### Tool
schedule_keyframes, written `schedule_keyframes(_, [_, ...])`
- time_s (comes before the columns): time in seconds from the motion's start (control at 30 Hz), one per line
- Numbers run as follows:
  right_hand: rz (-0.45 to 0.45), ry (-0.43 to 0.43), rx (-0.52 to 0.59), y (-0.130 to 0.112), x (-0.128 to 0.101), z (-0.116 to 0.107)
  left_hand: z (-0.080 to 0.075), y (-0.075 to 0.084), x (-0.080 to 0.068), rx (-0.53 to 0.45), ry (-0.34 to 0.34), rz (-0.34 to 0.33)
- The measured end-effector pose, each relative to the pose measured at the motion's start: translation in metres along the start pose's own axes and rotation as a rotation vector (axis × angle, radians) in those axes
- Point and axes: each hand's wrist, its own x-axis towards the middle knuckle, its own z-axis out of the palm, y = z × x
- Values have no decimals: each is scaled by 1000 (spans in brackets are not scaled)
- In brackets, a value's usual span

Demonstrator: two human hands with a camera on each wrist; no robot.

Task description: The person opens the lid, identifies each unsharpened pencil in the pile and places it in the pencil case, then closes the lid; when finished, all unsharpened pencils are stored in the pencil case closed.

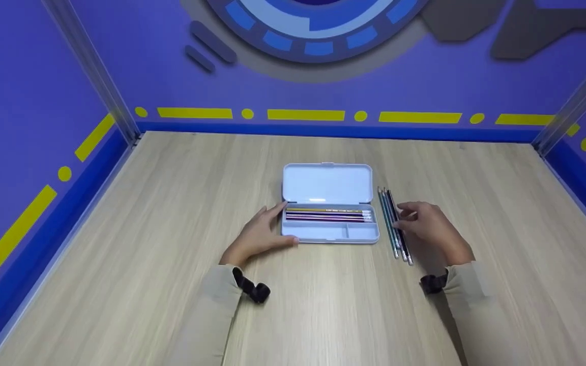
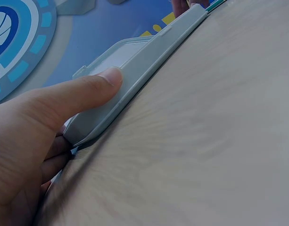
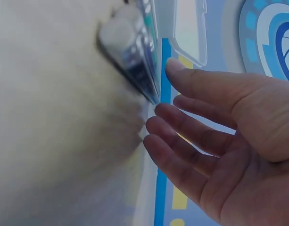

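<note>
Both arms wear beige long sleeves (image 1: pixel 216 305), with black straps (image 1: pixel 252 290) at the wrists.

Hidden, cropped and blurred parts

In the left wrist view the left hand (image 2: pixel 36 141) runs off the frame at 8 o'clock, its fingers tucked behind the pencil case (image 2: pixel 135 66), whose inside is out of sight. In the right wrist view the loose pencils (image 3: pixel 135 52) are a blur cut off at 12 o'clock; their count cannot be told, and the right hand (image 3: pixel 219 141) is cropped at 4 o'clock. From the head camera, print on the pencils in the case (image 1: pixel 328 214) is too small to read.
</note>
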Motion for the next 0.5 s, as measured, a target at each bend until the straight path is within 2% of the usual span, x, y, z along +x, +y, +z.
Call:
schedule_keyframes(0.23, [19,-30,25,4,-3,-4,0,0,0,5,5,2])
schedule_keyframes(0.5, [11,-28,0,5,-3,-5,0,1,-1,-3,0,-3])
